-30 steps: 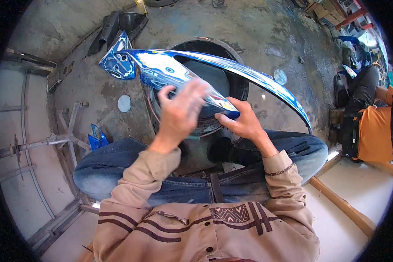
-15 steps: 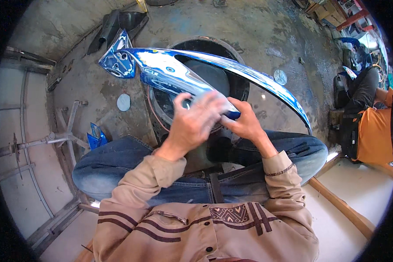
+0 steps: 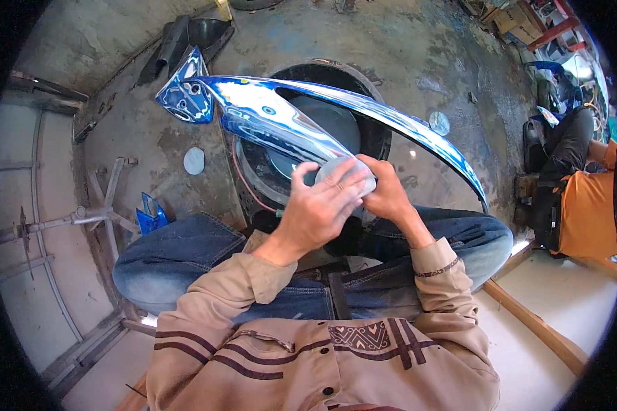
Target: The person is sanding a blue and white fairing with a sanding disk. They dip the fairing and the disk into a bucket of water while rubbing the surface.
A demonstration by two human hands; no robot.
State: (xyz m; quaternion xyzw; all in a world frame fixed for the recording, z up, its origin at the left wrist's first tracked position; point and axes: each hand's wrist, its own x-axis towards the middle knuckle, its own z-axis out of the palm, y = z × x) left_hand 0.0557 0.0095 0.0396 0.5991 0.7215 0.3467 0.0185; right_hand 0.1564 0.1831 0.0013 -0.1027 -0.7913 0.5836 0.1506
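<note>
The left hand [image 3: 314, 214] and grey disc [image 3: 328, 169] partly hide the blue panel [image 3: 271, 123].

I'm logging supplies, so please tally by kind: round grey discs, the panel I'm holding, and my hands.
Grey discs: 3 (two on the floor, one under the left hand)
Blue panel in the right hand: 1
Your hands: 2
Total: 6

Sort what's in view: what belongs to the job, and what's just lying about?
Likely the job:
glossy blue-and-white curved panel, gripped by right hand
grey round disc under left hand
round black tub beneath, probably

Likely lying about:
pale round disc at left
small blue pointed piece
grey tubular metal frame
</note>
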